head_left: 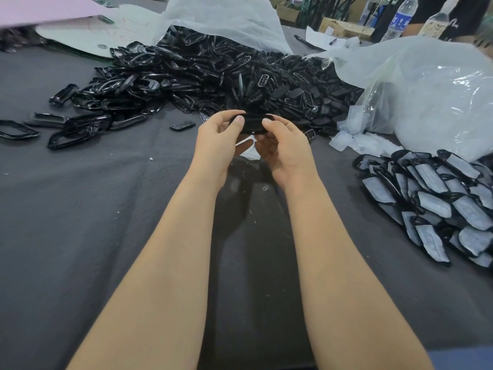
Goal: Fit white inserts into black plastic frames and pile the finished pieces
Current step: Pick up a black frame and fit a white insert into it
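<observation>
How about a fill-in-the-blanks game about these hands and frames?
1. The left hand and the right hand hold one frame, coloured ____.
2. The finished pile lies on the person's ____ side.
3. The bottles at the back number ____.
Missing words: black; right; two.

grey cloth [80, 209] on table | pink sheet [40, 9] far left | water bottle [401, 20] far right | cardboard box [338, 25]
</observation>
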{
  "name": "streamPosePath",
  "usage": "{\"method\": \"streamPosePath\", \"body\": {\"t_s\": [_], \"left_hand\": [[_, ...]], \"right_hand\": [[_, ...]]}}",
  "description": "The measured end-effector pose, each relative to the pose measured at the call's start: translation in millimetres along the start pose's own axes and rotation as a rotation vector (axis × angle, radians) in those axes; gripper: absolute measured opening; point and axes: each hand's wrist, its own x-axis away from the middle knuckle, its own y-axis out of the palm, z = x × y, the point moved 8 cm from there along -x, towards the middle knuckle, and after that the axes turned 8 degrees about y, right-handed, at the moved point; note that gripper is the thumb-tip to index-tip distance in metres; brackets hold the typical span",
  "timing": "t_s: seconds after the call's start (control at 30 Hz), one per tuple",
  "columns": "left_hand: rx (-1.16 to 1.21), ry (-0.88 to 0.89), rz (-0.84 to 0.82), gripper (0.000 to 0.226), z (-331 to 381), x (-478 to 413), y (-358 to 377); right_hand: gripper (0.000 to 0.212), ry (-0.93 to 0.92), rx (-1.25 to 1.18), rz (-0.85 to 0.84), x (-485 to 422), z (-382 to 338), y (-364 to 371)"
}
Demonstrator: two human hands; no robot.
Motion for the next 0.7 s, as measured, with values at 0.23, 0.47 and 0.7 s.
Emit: {"method": "streamPosePath", "body": {"t_s": [0.23,0.47,0.7], "left_hand": [[-0.080,0.052,0.028,0.014,0.9,-0.9,-2.7],[-0.506,0.176,-0.021,0.015,7.9,2.2,-0.5],[-0.579,0.238,0.008,0.013,13.2,3.6,-0.2]], "right_hand": [[0.015,-0.149,0.285,0.112,0.8,-10.4,-6.1],[0.011,-0.298,0.488,0.201,3.6,-14.9,-8.9],[0.009,-0.374,0.641,0.207,6.5,-17.5,-3.8]]}}
